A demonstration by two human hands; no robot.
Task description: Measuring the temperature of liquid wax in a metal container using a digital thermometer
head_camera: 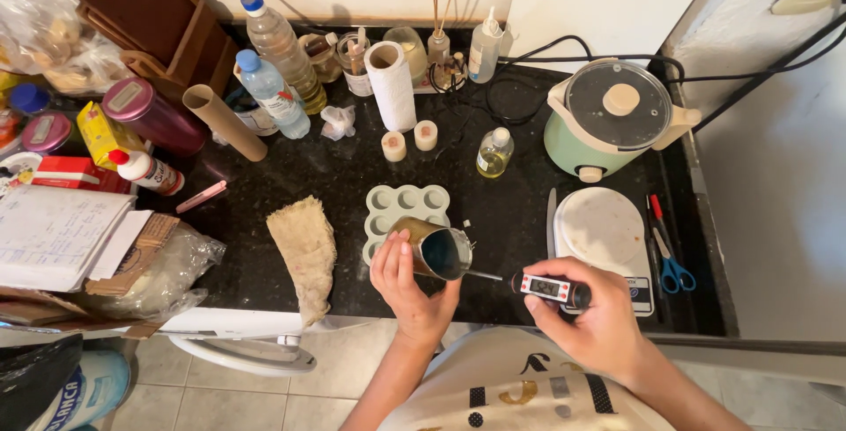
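Metal cup (438, 250): one, tilted, clamped in the fingers of the left hand (407, 283) above the counter's front edge.
Thermometer (552, 287): one, digital; fingers of the right hand (589, 316) closed round its body, thin probe reaching into the cup.
Mould (401, 211): one, pale green, round cavities, directly behind the cup, partly hidden by it.
Cloth (305, 250): one, beige, left of the mould.
Scale (604, 235): one, white, behind the right hand; knife beside it.
Scissors (671, 263): one pair, blue handles, right of the scale.
Cooker (610, 118): one, green, glass lid.
Candles (410, 140): two, small, possibly wax.
Bottles (275, 87): two, clear plastic, blue caps, rear left.
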